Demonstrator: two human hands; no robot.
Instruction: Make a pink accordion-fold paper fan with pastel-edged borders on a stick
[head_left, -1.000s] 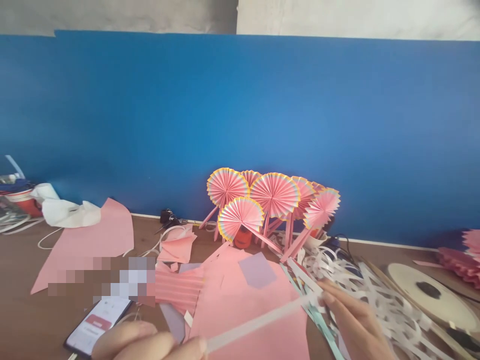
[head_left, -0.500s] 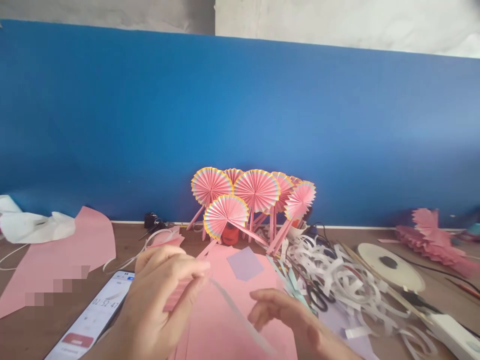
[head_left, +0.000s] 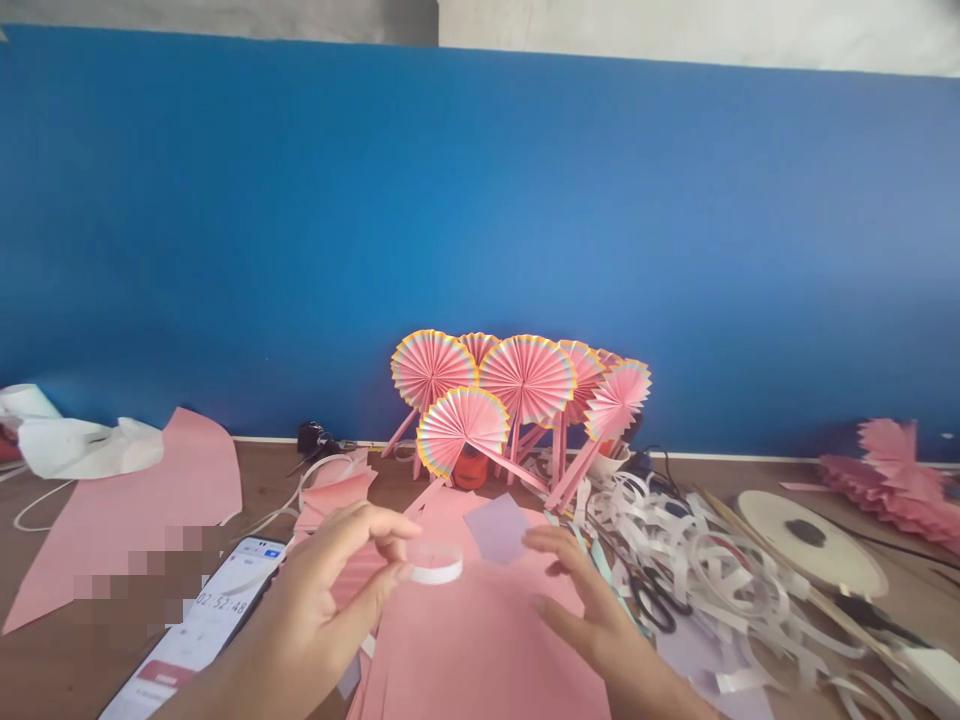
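Note:
My left hand (head_left: 330, 600) is raised above the table and pinches a small white paper ring (head_left: 435, 565) between thumb and forefinger. A little to the right of the ring, my right hand (head_left: 592, 620) hovers with its fingers spread and nothing in them. Both hands are over pink paper sheets (head_left: 480, 640). Behind them, several pink pleated paper fans (head_left: 517, 385) on sticks stand against the blue wall.
A phone (head_left: 202, 625) lies at the lower left by a large pink sheet (head_left: 127, 500). A pile of white paper strips with scissors (head_left: 652, 605) lies at right, beside a tape roll (head_left: 814, 545) and pink fans (head_left: 892, 480). White crumpled material (head_left: 82, 445) lies far left.
The long white strip held stretched between both hands one second ago is now a small ring in my left hand. My right hand has let go and opened.

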